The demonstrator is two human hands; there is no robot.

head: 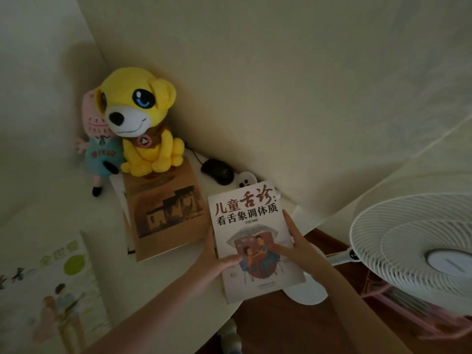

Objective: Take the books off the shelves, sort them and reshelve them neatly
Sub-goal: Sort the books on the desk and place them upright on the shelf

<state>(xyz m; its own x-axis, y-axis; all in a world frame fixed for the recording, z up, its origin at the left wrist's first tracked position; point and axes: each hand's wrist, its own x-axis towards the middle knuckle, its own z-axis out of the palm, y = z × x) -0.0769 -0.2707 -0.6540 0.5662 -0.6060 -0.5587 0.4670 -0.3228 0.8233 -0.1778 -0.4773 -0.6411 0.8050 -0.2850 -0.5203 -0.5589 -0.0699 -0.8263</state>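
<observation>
On the white-covered book [251, 226] at the near right, "儿童舌诊:" is printed in orange and dark red, with "看舌象调体质" set in black beneath. The green lettering on the left book [58, 284] is too blurred to be read.

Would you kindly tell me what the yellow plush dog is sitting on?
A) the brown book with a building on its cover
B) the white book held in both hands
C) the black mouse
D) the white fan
A: the yellow plush dog sits on the far end of the brown book.
</observation>
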